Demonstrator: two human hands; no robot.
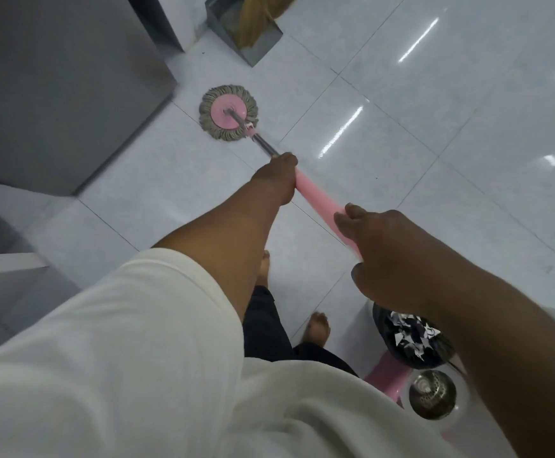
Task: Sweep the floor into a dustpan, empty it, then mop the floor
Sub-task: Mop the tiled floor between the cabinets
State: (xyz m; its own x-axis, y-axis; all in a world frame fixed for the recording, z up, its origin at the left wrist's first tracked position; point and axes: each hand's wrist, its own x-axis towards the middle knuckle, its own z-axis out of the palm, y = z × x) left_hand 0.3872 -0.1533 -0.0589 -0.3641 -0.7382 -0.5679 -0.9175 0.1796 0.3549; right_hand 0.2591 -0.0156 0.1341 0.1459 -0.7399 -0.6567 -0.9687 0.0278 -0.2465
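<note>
The mop head [228, 112] is lying flat on the white floor [401, 127] at about eleven o'clock, just beside a grey cabinet [54, 94]. The left hand [276, 180] is closing around the mop handle [316, 200] near its metal part. The right hand [388, 256] is gripping the pink end at about three o'clock. A dustpan [253, 44] is standing at twelve o'clock, and a mop bucket [431, 395] at five o'clock.
</note>
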